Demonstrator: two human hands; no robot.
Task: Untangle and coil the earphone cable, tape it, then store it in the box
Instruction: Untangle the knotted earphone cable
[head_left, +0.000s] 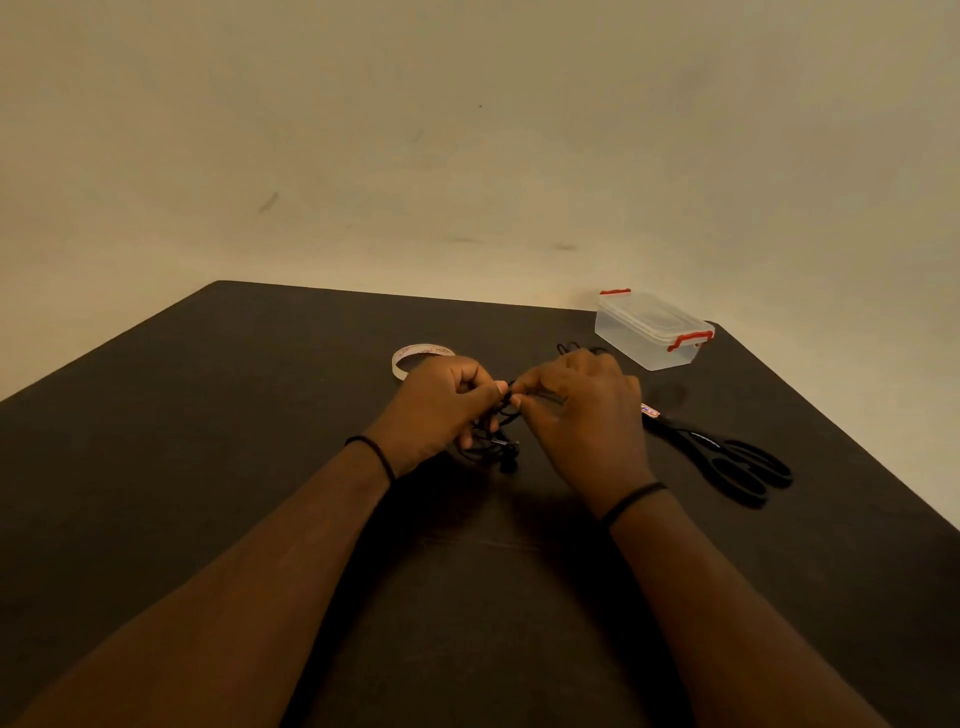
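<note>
Forearms reach in from the lower edge of the view and converge over the middle of the dark counter (260, 415), each wrist wearing a thin black band. The left hand (441, 405) is raised slightly off the surface, knuckles up, its fingers curled inward; its grip is closed on the black earphone cable (498, 441), pinching a strand between thumb and fingertips at the point where the two hands meet. Just beyond that grip, towards the far edge, lies a roll of clear tape (415, 358), partly hidden by the knuckles. Below and between the two grips the rest of the cable hangs in a loose tangle, with an earbud or plug end resting on the counter; which it is cannot be told in the dim light. The right hand (587, 410) mirrors the left, back of the hand upward, fingers bent, its grip pinching the same strand almost fingertip to fingertip with the other. A further loop of cable shows just past its knuckles. Right of this grip lie black-handled scissors (727, 457), and farther off a clear plastic box (649, 332) with red latches, its lid on.
</note>
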